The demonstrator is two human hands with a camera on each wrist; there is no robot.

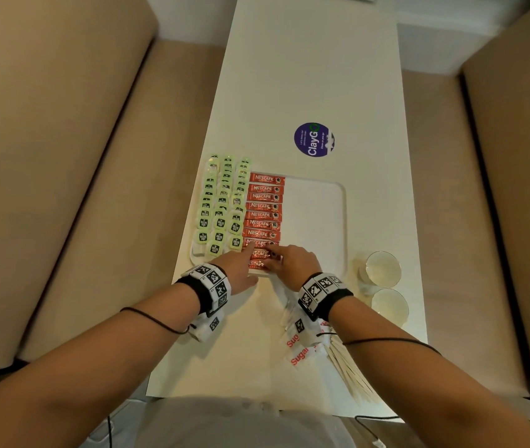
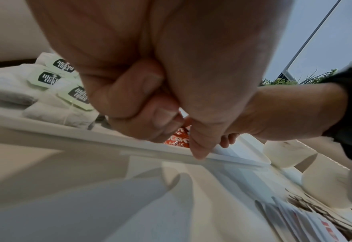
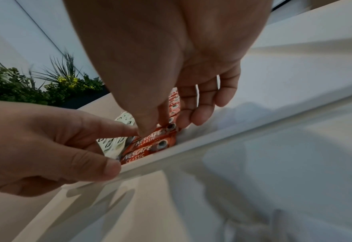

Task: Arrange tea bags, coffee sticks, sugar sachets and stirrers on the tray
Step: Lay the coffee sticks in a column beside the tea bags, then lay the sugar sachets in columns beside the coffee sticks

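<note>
A white tray (image 1: 342, 221) lies on the table. Three columns of green-tagged tea bags (image 1: 221, 205) fill its left side. Beside them runs a column of red coffee sticks (image 1: 265, 206). Both hands meet at the near end of that column. My right hand (image 3: 156, 126) pinches the end of one coffee stick (image 3: 150, 139) between thumb and index finger. My left hand (image 3: 124, 151) touches the same stick with a straight index finger, its thumb on the tray rim (image 3: 212, 139), the other fingers curled. Sugar sachets (image 1: 296, 347) and wooden stirrers (image 1: 351, 373) lie on the table under my right forearm.
Two white cups (image 1: 383, 270) (image 1: 389, 307) stand on the table just right of the tray. A round purple sticker (image 1: 313, 140) lies beyond the tray. Tan benches flank the narrow table (image 1: 305, 76) on both sides. The tray's right half is bare.
</note>
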